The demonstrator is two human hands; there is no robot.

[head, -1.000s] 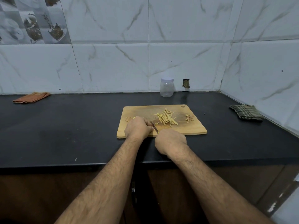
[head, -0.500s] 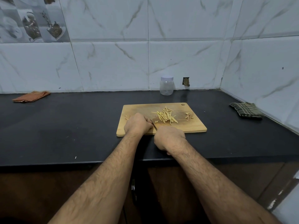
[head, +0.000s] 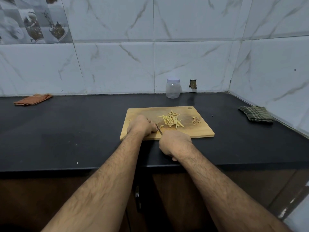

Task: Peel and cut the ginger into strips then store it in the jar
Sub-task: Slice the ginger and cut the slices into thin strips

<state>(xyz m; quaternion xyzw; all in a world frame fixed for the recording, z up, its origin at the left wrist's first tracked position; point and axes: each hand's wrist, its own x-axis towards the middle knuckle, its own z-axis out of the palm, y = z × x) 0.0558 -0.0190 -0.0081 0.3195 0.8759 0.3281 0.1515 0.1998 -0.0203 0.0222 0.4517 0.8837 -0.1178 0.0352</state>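
Dim, cool, bluish light overall. Wall tiles (head: 192,52) at 12 o'clock brightest, evenly lit, soft sheen, no hard glare. Black countertop (head: 66,131) takes a faint diffuse reflection toward 9 o'clock. Cabinet fronts at 6 o'clock sink into deep shadow. Shadows soft, weak. Wide-angle bowing at 3 and 9 o'clock edges; tile lines curve. Slight softness and noise; centre reasonably sharp.

place: home kitchen | signs: white tile walls (head: 113,67) | dark bench (head: 66,128) | wooden cutting board (head: 197,129) | folded cloths (head: 32,99) | cupboard doors (head: 33,198) below
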